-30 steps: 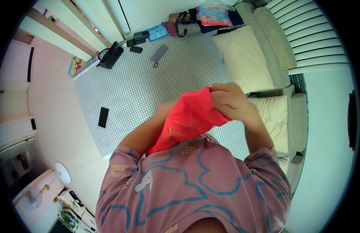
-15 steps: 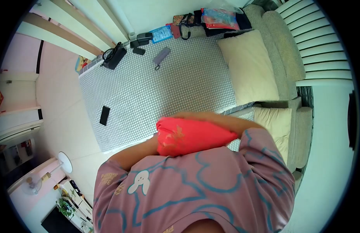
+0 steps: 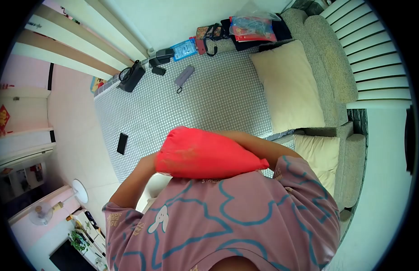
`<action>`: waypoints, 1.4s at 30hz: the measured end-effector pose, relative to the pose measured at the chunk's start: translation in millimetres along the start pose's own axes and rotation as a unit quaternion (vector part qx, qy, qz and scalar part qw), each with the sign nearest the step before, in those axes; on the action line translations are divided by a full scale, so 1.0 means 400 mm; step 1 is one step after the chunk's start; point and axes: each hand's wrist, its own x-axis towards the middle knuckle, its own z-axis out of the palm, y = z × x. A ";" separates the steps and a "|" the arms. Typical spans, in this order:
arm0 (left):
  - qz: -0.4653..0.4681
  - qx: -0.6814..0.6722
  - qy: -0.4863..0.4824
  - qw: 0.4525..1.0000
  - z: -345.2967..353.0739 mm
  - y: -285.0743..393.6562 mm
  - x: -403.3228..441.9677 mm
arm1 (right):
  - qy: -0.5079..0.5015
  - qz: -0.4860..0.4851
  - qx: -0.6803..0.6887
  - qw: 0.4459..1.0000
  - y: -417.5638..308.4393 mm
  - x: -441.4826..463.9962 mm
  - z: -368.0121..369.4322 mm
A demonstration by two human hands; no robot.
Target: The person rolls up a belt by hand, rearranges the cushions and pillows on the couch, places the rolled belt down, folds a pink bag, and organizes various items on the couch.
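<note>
A bright red bag, soft and puffed out, with faint gold print, is held up in front of my chest. Its narrow gathered end points to the right. My left forearm runs up to the bag's left edge, and the left hand is hidden at or behind it. From the right, my right forearm passes behind the bag's far side, which covers the right hand. No fingers of either hand show. I cannot tell whether a hand is inside the bag.
Beyond the bag, a checked cover bears a black phone, a grey pouch with a loop and a black bag. A cream cushion lies at right. Plastic-wrapped items stand along the back.
The red bag has moved left and a little upward, and more of its width shows. My left forearm has swung outward with it. The right forearm is further behind the bag.
</note>
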 end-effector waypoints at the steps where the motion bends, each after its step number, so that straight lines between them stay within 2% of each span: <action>1: -0.006 -0.004 -0.001 1.000 -0.019 0.008 -0.005 | 0.004 0.002 0.005 1.000 -0.002 -0.007 -0.017; 7: -0.044 0.048 0.008 0.998 -0.046 0.057 0.049 | 0.053 0.004 0.027 0.998 -0.049 -0.042 -0.108; 10: -0.047 0.248 0.104 0.962 -0.108 0.155 0.021 | 0.180 -0.033 0.072 0.981 -0.132 -0.123 -0.188; 11: 0.128 0.411 0.152 0.890 -0.155 0.083 0.020 | 0.231 -0.057 0.090 0.967 -0.165 -0.164 -0.218; 12: 0.040 0.246 0.271 0.930 -0.170 0.073 0.022 | 0.233 -0.058 0.090 0.967 -0.185 -0.196 -0.233; 13: -0.006 0.171 0.365 0.915 -0.195 0.031 0.013 | 0.357 -0.087 0.011 0.930 -0.201 -0.224 -0.247; 14: 0.017 -0.038 0.393 0.919 -0.207 -0.008 0.019 | 0.472 -0.113 -0.068 0.872 -0.206 -0.239 -0.260; 15: 0.039 -0.244 0.403 0.881 -0.217 -0.014 0.035 | 0.474 -0.113 -0.067 0.871 -0.200 -0.241 -0.268; 17: 0.059 -0.280 0.364 0.886 -0.204 0.018 0.123 | 0.541 -0.153 -0.259 0.785 -0.187 -0.228 -0.263; 18: 0.076 -0.285 0.376 0.878 -0.188 0.037 0.179 | 0.532 -0.207 -0.342 0.746 -0.190 -0.212 -0.255; 19: 0.094 -0.291 0.388 0.870 -0.183 0.052 0.225 | 0.535 -0.203 -0.343 0.745 -0.185 -0.197 -0.240; 21: 0.121 -0.306 0.445 0.833 -0.208 0.058 0.283 | 0.418 -0.189 -0.465 0.757 -0.160 -0.180 -0.213; 22: 0.122 -0.308 0.442 0.834 -0.228 0.037 0.292 | 0.419 -0.186 -0.466 0.757 -0.146 -0.186 -0.207; 23: 0.141 -0.348 0.423 0.825 -0.259 -0.001 0.292 | 0.421 -0.190 -0.445 0.767 -0.132 -0.193 -0.204; 25: 0.158 -0.389 0.402 0.813 -0.282 0.029 0.319 | 0.424 -0.192 -0.421 0.778 -0.097 -0.197 -0.228; 27: 0.148 -0.421 0.477 0.757 -0.291 0.073 0.343 | 0.601 -0.262 -0.150 0.740 -0.062 -0.197 -0.257; 28: 0.136 -0.433 0.450 0.769 -0.316 0.059 0.350 | 0.493 -0.192 0.086 0.844 -0.050 -0.221 -0.269; 29: 0.135 -0.434 0.452 0.768 -0.327 0.070 0.367 | 0.491 -0.191 0.086 0.846 -0.031 -0.235 -0.282; 31: 0.108 -0.414 0.403 0.809 -0.352 0.110 0.396 | 0.404 -0.096 0.121 0.902 0.032 -0.243 -0.310; 32: 0.102 -0.415 0.371 0.824 -0.357 0.090 0.406 | 0.403 -0.094 0.121 0.902 0.059 -0.250 -0.333; 33: 0.101 -0.418 0.373 0.822 -0.357 0.070 0.413 | 0.467 -0.105 0.210 0.852 0.087 -0.259 -0.364; 34: 0.053 -0.372 0.391 0.840 -0.355 0.048 0.418 | 0.525 -0.113 0.294 0.791 0.113 -0.271 -0.403; 35: 0.004 -0.325 0.408 0.853 -0.347 0.021 0.419 | 0.585 -0.167 0.295 0.736 0.142 -0.288 -0.465; 36: -0.021 -0.353 0.428 0.832 -0.334 -0.026 0.412 | 0.640 -0.219 0.295 0.675 0.165 -0.311 -0.538; 37: -0.052 -0.390 0.434 0.810 -0.314 -0.093 0.391 | 0.658 -0.247 0.284 0.652 0.119 -0.365 -0.601; 38: -0.083 -0.426 0.440 0.786 -0.287 -0.166 0.366 | 0.693 -0.306 0.311 0.574 0.129 -0.389 -0.693; 39: -0.110 -0.453 0.455 0.759 -0.246 -0.230 0.341 | 0.672 -0.380 0.295 0.563 0.119 -0.438 -0.780; 41: -0.222 -0.428 0.456 0.748 -0.156 -0.316 0.287 | 0.663 -0.444 0.234 0.555 0.062 -0.530 -0.937; 42: -0.251 -0.447 0.447 0.733 -0.116 -0.328 0.257 | 0.646 -0.462 0.246 0.556 0.068 -0.574 -1.048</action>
